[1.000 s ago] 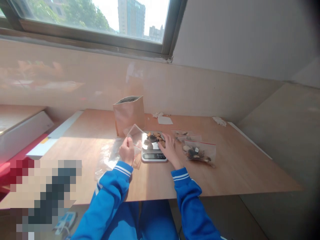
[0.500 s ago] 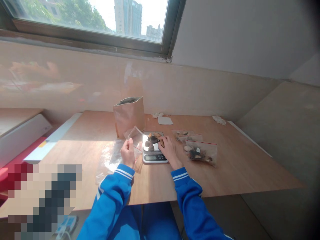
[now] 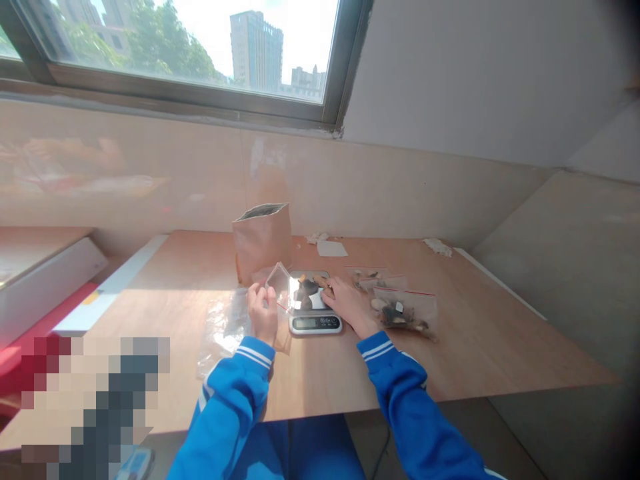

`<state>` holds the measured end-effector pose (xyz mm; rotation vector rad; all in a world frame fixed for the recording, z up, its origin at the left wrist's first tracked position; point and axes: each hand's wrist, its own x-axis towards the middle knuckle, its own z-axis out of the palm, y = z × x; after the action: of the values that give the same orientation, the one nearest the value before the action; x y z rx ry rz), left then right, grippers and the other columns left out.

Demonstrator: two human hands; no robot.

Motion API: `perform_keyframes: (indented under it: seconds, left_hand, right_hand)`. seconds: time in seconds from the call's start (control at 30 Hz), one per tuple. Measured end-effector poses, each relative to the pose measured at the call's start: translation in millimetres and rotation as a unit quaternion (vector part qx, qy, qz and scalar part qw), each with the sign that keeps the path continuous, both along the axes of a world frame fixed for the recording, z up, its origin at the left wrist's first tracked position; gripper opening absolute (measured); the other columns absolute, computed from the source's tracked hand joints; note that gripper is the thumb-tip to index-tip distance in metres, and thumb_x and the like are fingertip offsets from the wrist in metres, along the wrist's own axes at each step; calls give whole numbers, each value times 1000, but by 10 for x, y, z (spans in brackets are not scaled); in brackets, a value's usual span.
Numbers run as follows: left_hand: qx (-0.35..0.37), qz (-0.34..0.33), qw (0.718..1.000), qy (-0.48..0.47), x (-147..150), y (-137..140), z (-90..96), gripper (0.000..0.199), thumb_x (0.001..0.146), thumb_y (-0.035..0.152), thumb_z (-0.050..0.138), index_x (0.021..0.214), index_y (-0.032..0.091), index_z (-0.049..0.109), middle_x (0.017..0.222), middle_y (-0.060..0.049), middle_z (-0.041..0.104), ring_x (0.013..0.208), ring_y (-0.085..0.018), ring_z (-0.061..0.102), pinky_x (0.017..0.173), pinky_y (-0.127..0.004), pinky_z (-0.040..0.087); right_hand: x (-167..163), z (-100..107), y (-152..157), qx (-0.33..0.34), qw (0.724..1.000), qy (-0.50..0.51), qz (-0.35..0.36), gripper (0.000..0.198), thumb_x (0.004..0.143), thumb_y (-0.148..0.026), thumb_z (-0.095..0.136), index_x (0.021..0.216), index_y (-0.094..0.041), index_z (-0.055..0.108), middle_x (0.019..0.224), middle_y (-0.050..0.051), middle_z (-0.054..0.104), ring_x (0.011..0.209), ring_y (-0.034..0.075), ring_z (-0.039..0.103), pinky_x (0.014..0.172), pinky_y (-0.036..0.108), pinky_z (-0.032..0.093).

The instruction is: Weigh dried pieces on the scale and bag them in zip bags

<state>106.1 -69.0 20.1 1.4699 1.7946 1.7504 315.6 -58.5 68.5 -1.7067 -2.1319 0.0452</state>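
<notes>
right hand [image 3: 347,301] slid onto scale [image 3: 314,313]; filled bags [image 3: 405,310] crowd beside.

Scale [image 3: 315,313] display digits too blurry; no legible txt.
</notes>
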Motion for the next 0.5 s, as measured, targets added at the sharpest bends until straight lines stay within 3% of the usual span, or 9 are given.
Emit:
perform_keyframes:
  seconds: [0.13,0.23,0.33,0.4,0.5]
  left_hand:
    - [-15,-11,1000,-18,23,-26,63,35,90,40,41,62,21,50,111,-10,60,110,-21,55,98,-35,43]
    - [-17,-28,999,-20,28,-44,96,37,90,40,41,59,20,46,106,-10,62,104,-21,57,93,-36,45]
    - [-5,-55,998,-22,12,-52,99,34,91,39,40,69,20,55,106,-10,63,103,-21,58,93,-35,44]
    - [7,-68,997,-31,-2,-50,87,32,92,39,39,83,19,62,108,-10,63,105,-20,58,94,-35,44]
    - [2,-65,997,-49,-18,-34,49,35,93,38,35,96,18,63,105,-10,65,103,-20,60,92,-34,45]
  right_hand:
    - [-154,253,-79,-15,975,221,5,22,85,-39,54,90,-18,63,88,5,67,81,20,61,66,28,42]
    - [-362,514,-159,-134,913,376,86,31,85,-46,51,83,-17,63,73,2,63,63,14,56,53,24,39]
    - [-567,675,-168,-241,869,408,142,36,84,-50,51,72,-17,60,62,-1,57,49,10,47,43,21,31]
    - [-673,687,-127,-223,880,400,130,36,84,-49,52,69,-17,59,61,-1,58,48,9,46,43,21,31]
    - [-792,610,-57,-140,912,372,104,33,86,-45,50,72,-17,59,62,-1,58,54,11,51,49,21,35]
